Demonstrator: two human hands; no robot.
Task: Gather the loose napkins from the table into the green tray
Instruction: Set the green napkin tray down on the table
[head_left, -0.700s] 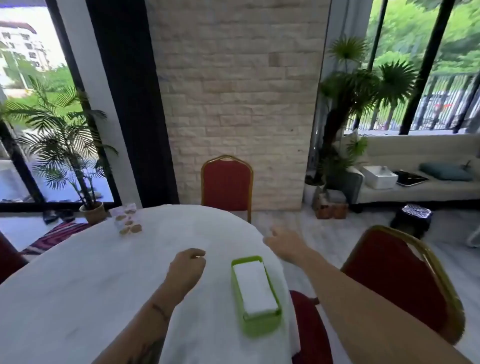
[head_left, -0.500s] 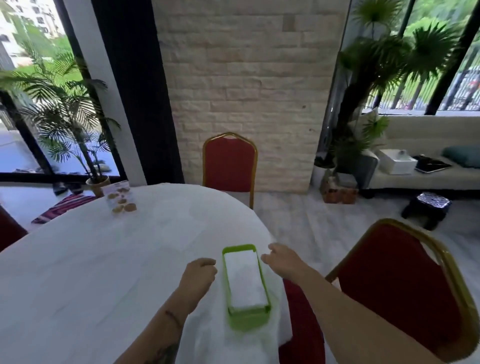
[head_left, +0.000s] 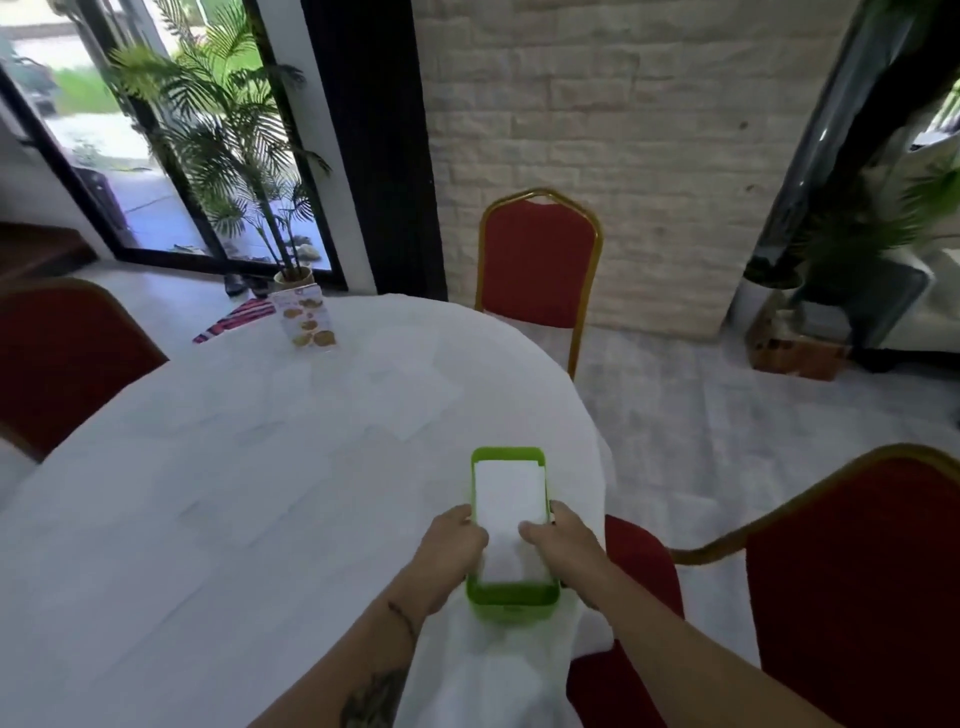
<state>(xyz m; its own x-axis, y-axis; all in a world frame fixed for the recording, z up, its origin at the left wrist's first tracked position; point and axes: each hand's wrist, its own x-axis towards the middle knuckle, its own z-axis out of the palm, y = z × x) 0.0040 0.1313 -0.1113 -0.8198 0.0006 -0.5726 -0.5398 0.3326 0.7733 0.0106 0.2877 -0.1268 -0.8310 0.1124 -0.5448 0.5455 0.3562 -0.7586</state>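
Observation:
The green tray (head_left: 511, 603) sits near the right edge of the white-clothed table (head_left: 182, 597). A stack of white napkins (head_left: 509, 488) lies inside it. My left hand (head_left: 451, 545) grips the tray's left side and my right hand (head_left: 565, 543) its right side. Both thumbs rest on the near part of the stack. Loose white napkins lie flat on the cloth, hard to tell from it: some overlapping beyond the tray (head_left: 410, 395) and others to the left (head_left: 249, 514).
A menu card (head_left: 307, 318) stands at the table's far edge. Red chairs with gold frames stand at the far side (head_left: 537, 260), at the right (head_left: 857, 597) and at the left (head_left: 62, 364). Potted plants (head_left: 239, 145) stand by the windows.
Both hands have closed in on the tray, from hovering beside it to gripping its sides with thumbs on the napkins. My head has tilted down and turned left.

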